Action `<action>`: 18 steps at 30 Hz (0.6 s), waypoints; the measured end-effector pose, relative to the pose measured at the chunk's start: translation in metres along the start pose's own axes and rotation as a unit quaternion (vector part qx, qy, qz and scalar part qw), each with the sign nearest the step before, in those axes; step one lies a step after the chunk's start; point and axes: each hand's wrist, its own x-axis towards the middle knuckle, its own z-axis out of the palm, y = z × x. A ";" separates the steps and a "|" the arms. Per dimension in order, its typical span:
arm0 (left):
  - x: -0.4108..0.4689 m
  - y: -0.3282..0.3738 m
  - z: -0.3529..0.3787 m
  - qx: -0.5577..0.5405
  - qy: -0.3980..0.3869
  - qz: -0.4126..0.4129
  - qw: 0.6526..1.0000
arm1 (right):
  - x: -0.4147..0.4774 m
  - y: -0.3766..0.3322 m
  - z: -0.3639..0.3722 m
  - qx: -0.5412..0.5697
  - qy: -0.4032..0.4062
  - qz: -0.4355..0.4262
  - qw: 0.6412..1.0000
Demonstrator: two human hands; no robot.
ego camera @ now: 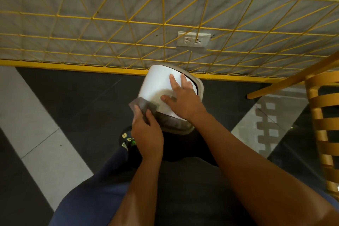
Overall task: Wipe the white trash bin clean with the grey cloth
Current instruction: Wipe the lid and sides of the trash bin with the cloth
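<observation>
Head view looks down on a white plastic trash bin with a grey rim [157,86], tipped over so that its long axis runs from the person toward the wall — the closed white base points up and away at the yellow wire grid [128,22], and the grey-rimmed mouth faces back and down toward the person's lap. The bin sits just in front of the knees, above the dark floor [82,97], close to the yellow strip at the foot of the wall.

Right hand [180,101] lies flat on the bin's white side with fingers spread wide, steadying it. Left hand [146,130] is closed around a folded grey cloth [144,106], pressing it against the bin's left lower side near the rim.

A white wall socket [193,39] sits behind the grid — a wooden slatted chair [322,115] stands at the right.
</observation>
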 end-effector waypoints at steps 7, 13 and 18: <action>-0.014 0.047 -0.010 -0.103 -0.079 0.103 0.986 | -0.046 -0.022 -0.025 0.409 0.076 0.024 0.909; 0.012 0.043 0.004 0.009 -0.207 0.141 0.968 | -0.065 -0.012 -0.013 0.726 0.016 0.100 0.680; 0.070 0.020 0.001 0.162 -0.139 0.206 0.955 | -0.041 -0.008 0.005 0.426 0.192 0.051 0.883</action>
